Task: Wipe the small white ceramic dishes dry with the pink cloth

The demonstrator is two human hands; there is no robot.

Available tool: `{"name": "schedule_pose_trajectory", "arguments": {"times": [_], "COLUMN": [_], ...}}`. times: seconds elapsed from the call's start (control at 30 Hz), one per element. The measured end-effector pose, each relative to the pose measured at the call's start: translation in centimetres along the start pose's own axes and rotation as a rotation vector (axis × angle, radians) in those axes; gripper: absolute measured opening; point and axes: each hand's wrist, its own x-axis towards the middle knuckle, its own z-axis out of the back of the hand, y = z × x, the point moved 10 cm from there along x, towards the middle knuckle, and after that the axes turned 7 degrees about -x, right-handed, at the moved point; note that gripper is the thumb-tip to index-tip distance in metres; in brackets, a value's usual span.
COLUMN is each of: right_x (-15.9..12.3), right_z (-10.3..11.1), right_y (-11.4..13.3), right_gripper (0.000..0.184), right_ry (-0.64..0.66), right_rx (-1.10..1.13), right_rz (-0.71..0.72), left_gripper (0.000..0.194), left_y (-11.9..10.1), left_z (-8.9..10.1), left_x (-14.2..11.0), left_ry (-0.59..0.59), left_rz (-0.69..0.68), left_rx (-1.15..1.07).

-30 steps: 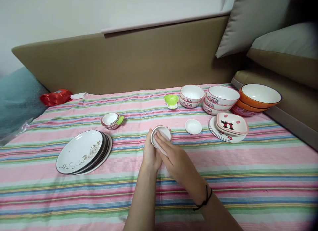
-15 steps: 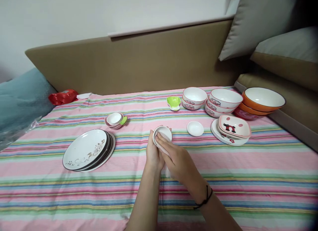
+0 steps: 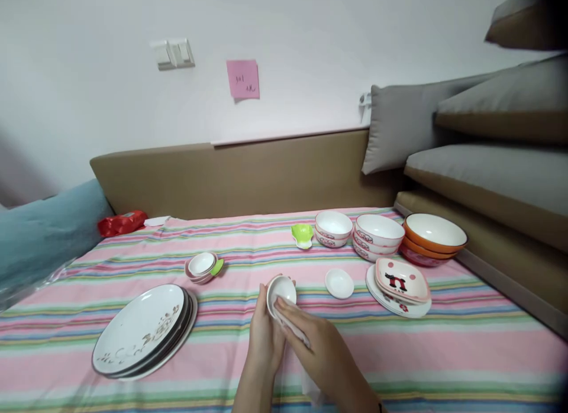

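Cups small white bowl [image 3: 287, 287] in left hand [image 3: 265, 337] and presses white cloth [image 3: 300, 332] into it with right hand [image 3: 327, 345], nearer to white saucer [image 3: 339, 284] rightward of grip.

Hands [image 3: 290, 336] holding small white bowl [image 3: 284, 287], cloth [image 3: 293, 330]

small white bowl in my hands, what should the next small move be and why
I'd probably turn the small white bowl slightly in the left hand, bringing its far inner side under the white cloth: the right hand has its fingertips at the near inner side, the far side looks uncovered, and the left hand supports the bowl from below.
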Motion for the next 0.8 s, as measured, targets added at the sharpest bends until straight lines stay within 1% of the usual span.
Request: {"name": "schedule_pose_trajectory", "arguments": {"times": [0.07,0.1,0.2,0.3,0.37,0.4,0.47,0.5,0.57,0.6,0.7,0.73,0.8], "right_x": [-0.1,-0.2,-0.2,-0.1,-0.1,-0.1,-0.2,-0.2,-0.4,-0.5,-0.8,-0.9,-0.7], "right_z": [0.4,0.6,0.4,0.3,0.8,1.2,2.2,2.7,3.7,4.0,4.5,4.4,3.5], "right_y": [-0.8,-1.1,-1.6,-1.8,-1.8,-1.7,-1.5,-1.3,-1.1,-1.0,-0.8,-0.6,0.3], "right_gripper": [0.045,0.047,0.055,0.056,0.053,0.051,0.043,0.038,0.031,0.031,0.038,0.038,0.032], "right_ry": [-0.022,-0.035,-0.046,-0.059,-0.102,-0.13,-0.196,-0.232,-0.305,-0.345,-0.439,-0.443,-0.386], "right_rx": [-0.063,-0.091,-0.115,-0.097,-0.106,-0.116,-0.126,-0.12,-0.072,-0.035,0.08,0.106,0.128], "right_rz": [-0.04,-0.047,-0.022,-0.006,-0.02,-0.029,-0.057,-0.072,-0.1,-0.118,-0.161,-0.161,-0.111], "left_gripper": [0.035,0.032,0.026,0.031,0.041,0.045,0.05,0.05,0.047,0.046,0.046,0.044,0.042], "left_y": [-0.6,-0.7,-0.5,-0.8,-1.1,-1.0,-0.8,-0.7,-0.8,-0.9,-1.2,-1.3,-1.4], "left_z": [-0.5,-0.6,-0.4,-0.6,-0.9,-1.2,-2.0,-2.6,-3.6,-4.0,-4.3,-4.3,-3.7], "left_x": [-0.1,-0.1,-0.3,-0.7,-1.1,-1.3,-1.8,-2.1,-2.6,-2.8,-3.0,-2.9,-2.5], "left_ry": [0.073,0.086,0.07,0.068,0.08,0.093,0.154,0.193,0.262,0.285,0.296,0.289,0.253], "left_rz": [-0.044,-0.054,-0.058,-0.097,-0.108,-0.092,-0.042,-0.023,-0.027,-0.041,-0.096,-0.112,-0.123], "left_rx": [-0.002,0.007,0.078,0.247,0.355,0.379,0.377,0.369,0.369,0.369,0.342,0.333,0.317]}}
